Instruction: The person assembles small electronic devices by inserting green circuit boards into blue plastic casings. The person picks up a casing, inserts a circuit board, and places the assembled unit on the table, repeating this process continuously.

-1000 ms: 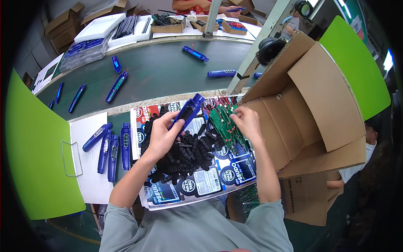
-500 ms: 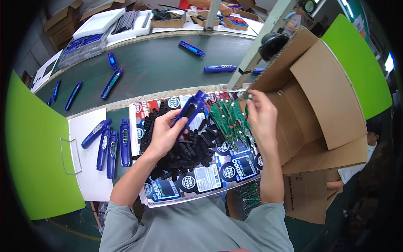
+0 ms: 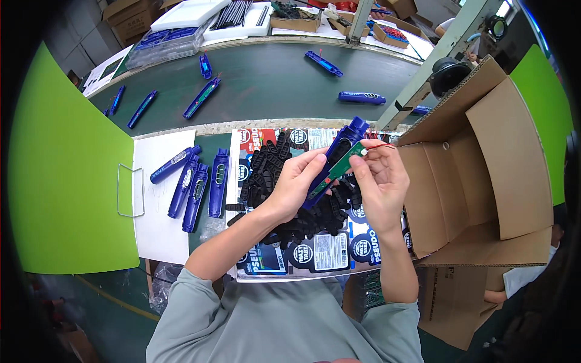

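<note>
My left hand (image 3: pixel 298 184) is closed on a blue plastic casing (image 3: pixel 356 129), held tilted with its open hollow side up. My right hand (image 3: pixel 385 181) pinches a narrow green circuit board (image 3: pixel 342 166) with a red wire at its upper end. The board lies along the casing's opening; how far it sits inside, I cannot tell. Beneath my hands is a heap of ridged black pieces (image 3: pixel 308 224) on a printed sheet (image 3: pixel 290 264). My hands hide most of the spot where the pile of loose boards lay.
Several blue casings (image 3: pixel 218 183) lie left of the sheet, beside a green panel (image 3: pixel 78 169). An open cardboard box (image 3: pixel 439 199) stands close on the right. Past the sheet, a dark green belt (image 3: pixel 272 78) carries more casings, with a metal post (image 3: pixel 417 91) at its near edge.
My right hand has brought a green board from the pile to the casing in my left hand. The whole view has shifted, so the scene sits further right.
</note>
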Demonstrator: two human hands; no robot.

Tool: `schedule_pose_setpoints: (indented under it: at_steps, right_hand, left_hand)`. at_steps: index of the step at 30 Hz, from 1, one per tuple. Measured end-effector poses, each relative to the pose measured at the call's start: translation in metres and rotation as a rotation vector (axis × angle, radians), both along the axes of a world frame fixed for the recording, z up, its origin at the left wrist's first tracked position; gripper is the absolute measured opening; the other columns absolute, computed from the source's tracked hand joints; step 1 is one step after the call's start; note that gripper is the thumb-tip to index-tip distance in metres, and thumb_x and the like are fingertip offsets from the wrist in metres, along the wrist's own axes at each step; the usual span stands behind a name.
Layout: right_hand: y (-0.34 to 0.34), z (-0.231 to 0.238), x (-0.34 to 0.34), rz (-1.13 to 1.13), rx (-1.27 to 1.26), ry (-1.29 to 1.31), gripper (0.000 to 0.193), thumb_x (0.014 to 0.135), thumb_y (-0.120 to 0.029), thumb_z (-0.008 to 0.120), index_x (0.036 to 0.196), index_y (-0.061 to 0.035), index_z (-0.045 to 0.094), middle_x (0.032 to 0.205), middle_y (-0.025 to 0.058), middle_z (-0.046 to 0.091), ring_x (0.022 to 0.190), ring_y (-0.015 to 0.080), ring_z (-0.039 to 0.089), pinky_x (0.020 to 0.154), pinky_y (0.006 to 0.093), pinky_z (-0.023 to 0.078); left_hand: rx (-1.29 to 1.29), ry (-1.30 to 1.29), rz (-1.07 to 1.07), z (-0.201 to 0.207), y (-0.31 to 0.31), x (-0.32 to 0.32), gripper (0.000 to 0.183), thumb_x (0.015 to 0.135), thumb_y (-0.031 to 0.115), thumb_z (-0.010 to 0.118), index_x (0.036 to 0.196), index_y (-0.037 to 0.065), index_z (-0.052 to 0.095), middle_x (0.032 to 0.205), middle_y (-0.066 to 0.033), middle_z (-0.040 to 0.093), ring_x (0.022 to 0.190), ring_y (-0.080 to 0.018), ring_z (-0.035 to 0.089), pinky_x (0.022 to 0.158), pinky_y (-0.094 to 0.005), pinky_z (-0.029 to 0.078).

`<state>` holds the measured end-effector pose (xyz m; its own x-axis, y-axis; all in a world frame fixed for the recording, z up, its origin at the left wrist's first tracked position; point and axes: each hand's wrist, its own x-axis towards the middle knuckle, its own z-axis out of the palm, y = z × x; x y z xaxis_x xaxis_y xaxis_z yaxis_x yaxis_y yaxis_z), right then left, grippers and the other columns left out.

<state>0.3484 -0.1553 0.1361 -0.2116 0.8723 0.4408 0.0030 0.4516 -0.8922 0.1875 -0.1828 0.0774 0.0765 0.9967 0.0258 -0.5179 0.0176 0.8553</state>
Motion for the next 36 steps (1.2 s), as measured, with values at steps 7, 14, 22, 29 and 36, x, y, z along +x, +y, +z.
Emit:
schedule_pose_setpoints:
  at_steps: [7, 14, 22, 29, 36]
  right_hand:
    - [-0.001, -0.005, -0.004, 0.014, -0.024, -0.012, 0.025, 0.093, 0.003, 0.068, 0.117, 0.0044, 0.062, 0.09, 0.007, 0.066, 0.079, 0.0093, 0.066, 0.07, 0.023, 0.053]
    - [0.005, -0.002, 0.004, 0.063, -0.064, -0.037, 0.026, 0.092, 0.003, 0.068, 0.118, 0.0027, 0.063, 0.09, 0.0083, 0.067, 0.077, 0.01, 0.065, 0.067, 0.0237, 0.052]
    - [0.005, -0.006, -0.003, -0.312, 0.4, -0.446, 0.035, 0.084, -0.001, 0.076, 0.118, -0.0036, 0.067, 0.097, 0.0091, 0.053, 0.077, 0.019, 0.052, 0.068, 0.0333, 0.047]
    - [0.014, -0.014, -0.014, -0.237, 0.004, -0.065, 0.049, 0.085, 0.003, 0.073, 0.13, 0.0013, 0.053, 0.099, 0.0068, 0.055, 0.078, 0.0116, 0.056, 0.068, 0.0287, 0.05]
    - [0.035, -0.035, -0.014, -0.067, -0.175, 0.002, 0.043, 0.089, 0.0, 0.073, 0.127, 0.0066, 0.053, 0.096, 0.0069, 0.066, 0.083, 0.008, 0.062, 0.067, 0.023, 0.051]
  left_hand:
    - [0.011, 0.002, 0.003, 0.002, 0.001, 0.0, 0.041, 0.108, 0.027, 0.049, 0.14, 0.001, 0.057, 0.102, -0.0078, 0.07, 0.086, -0.0127, 0.068, 0.07, -0.0272, 0.057]
    - [0.01, 0.017, 0.014, 0.001, 0.002, 0.004, 0.039, 0.108, 0.026, 0.05, 0.138, 0.002, 0.059, 0.1, -0.0064, 0.071, 0.084, -0.0104, 0.067, 0.069, -0.0261, 0.056]
    - [0.012, -0.027, 0.031, 0.0, 0.004, 0.013, 0.037, 0.107, 0.023, 0.052, 0.136, 0.0, 0.06, 0.098, -0.0047, 0.07, 0.081, -0.0094, 0.066, 0.068, -0.0253, 0.055]
    - [0.15, 0.234, 0.141, -0.005, 0.006, 0.018, 0.035, 0.102, 0.006, 0.056, 0.136, -0.002, 0.058, 0.1, -0.0023, 0.064, 0.082, -0.0066, 0.062, 0.066, -0.023, 0.052]
    - [0.144, 0.26, 0.161, -0.015, 0.014, 0.012, 0.034, 0.102, 0.004, 0.056, 0.135, -0.003, 0.058, 0.101, -0.0016, 0.06, 0.081, -0.0063, 0.062, 0.064, -0.0219, 0.052]
